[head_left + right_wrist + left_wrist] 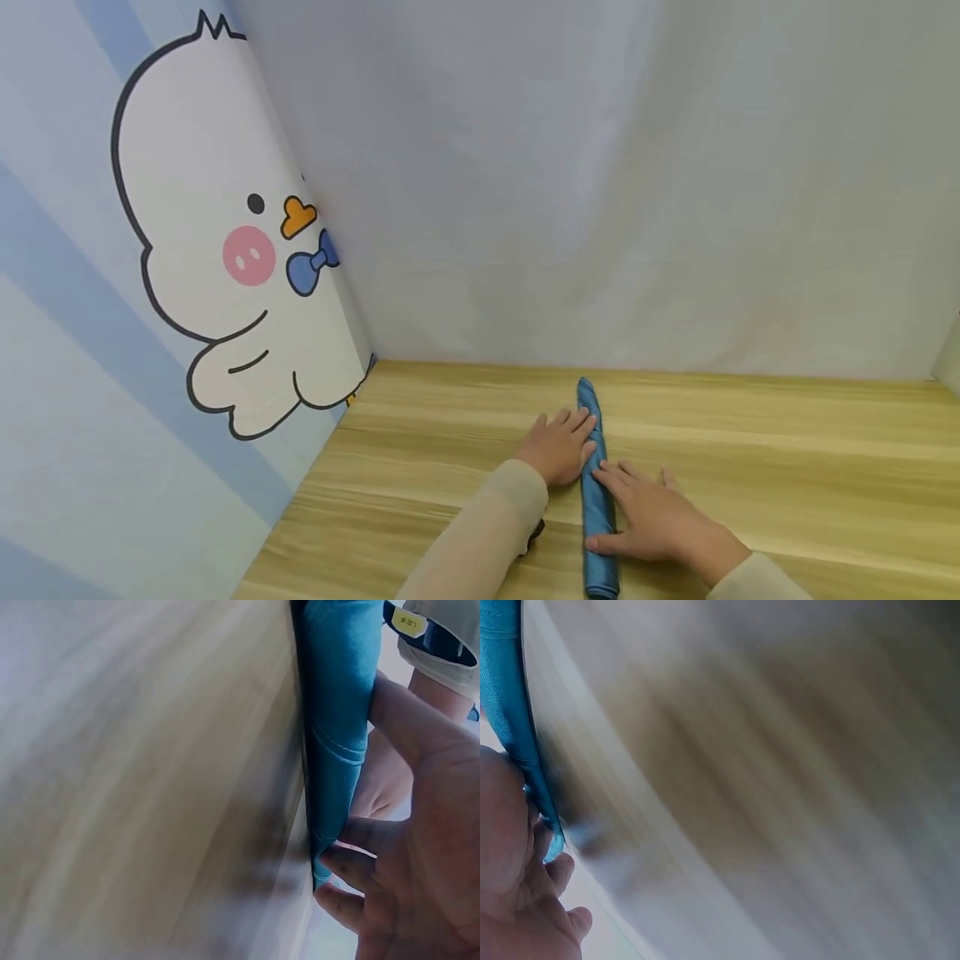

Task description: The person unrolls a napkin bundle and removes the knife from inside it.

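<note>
A blue cloth [598,512] lies on the table as a long, narrow roll, pointing away from me and tapering at its far end. From the left, my left hand [557,448] rests its fingers across the far half of the roll. My right hand [656,518] is at the near half, fingers spread, with the fingertips and thumb touching the right side. In the right wrist view, the cloth [337,690] shows a stitched seam, and the fingers of my right hand [427,840] lie along it. The left wrist view catches my left hand [514,892] beside the cloth [501,682].
The wood-grain table [787,467] reaches back to a plain pale wall covering [600,208]. On the left stands a blue-striped panel [82,467] with a printed white cartoon bird [187,167]. A dark strap [535,533] shows at the left sleeve.
</note>
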`<control>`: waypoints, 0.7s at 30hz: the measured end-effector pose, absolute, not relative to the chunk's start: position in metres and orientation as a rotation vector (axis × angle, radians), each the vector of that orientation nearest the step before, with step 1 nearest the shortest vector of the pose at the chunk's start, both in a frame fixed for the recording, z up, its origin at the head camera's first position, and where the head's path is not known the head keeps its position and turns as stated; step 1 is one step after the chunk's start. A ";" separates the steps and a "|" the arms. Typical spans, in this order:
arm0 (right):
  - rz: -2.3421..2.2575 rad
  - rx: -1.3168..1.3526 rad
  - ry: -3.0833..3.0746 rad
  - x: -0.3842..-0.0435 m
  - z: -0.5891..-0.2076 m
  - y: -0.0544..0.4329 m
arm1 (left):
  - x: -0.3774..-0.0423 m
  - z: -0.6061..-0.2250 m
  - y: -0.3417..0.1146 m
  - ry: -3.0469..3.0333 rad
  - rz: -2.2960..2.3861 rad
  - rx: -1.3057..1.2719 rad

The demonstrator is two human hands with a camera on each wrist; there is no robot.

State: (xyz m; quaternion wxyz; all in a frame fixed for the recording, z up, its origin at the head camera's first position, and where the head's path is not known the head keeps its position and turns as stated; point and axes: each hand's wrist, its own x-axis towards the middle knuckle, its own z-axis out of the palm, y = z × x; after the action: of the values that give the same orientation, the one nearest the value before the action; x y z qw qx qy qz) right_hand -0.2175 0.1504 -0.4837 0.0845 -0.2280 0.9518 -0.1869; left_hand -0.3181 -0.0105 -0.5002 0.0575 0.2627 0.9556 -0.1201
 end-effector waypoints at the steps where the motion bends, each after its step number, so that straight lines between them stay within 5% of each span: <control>1: -0.554 -0.674 2.842 -0.217 -0.484 0.151 | -0.317 -0.500 -0.009 2.897 -0.368 0.801; 11: -0.592 -0.664 2.827 -0.217 -0.486 0.152 | -0.312 -0.484 -0.022 2.863 -0.158 0.828; 21: -0.955 -0.665 2.872 -0.193 -0.477 0.175 | -0.228 -0.447 -0.072 2.703 0.306 1.064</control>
State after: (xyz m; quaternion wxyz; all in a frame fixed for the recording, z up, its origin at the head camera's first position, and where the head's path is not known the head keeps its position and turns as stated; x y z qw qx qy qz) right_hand -0.1929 0.1746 -0.4772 0.0213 -0.2146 0.9266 -0.3081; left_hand -0.2284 -0.0722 -0.4473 0.1101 0.3620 0.9198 0.1040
